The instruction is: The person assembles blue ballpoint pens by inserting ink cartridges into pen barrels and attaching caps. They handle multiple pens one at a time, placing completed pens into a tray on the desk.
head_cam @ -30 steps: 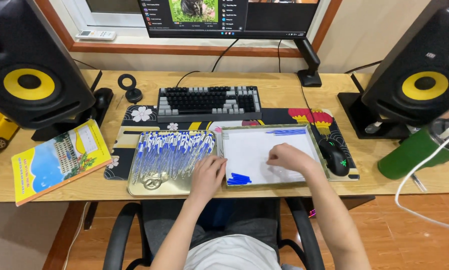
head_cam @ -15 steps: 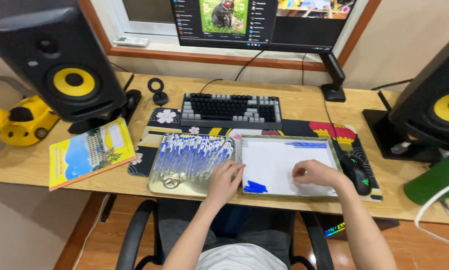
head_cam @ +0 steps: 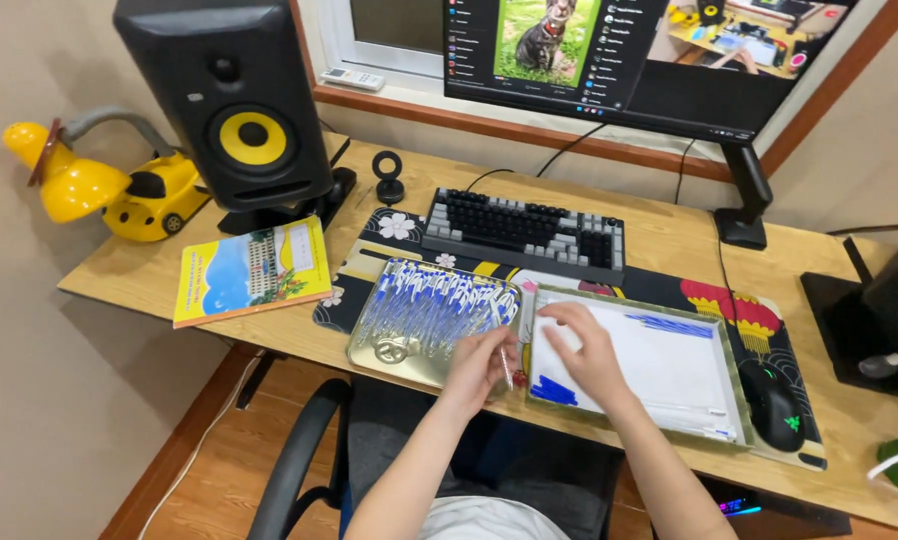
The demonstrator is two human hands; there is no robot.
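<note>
now thin pen [head_cam: 506,368] in left hand [head_cam: 479,362] grip, right hand [head_cam: 587,350] beside

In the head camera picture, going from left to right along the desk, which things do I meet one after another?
Yellow desk lamp → yellow book → gold tray of blue pens → left hand → right hand → white tray → black mouse.

Slim clear plastic pen barrel [head_cam: 506,368] held nearly upright at the seam between gold metal tray of blue-and-clear pens [head_cam: 424,318] and white tray [head_cam: 669,365], small blue caps [head_cam: 554,390] lying in white tray's near-left corner
</note>
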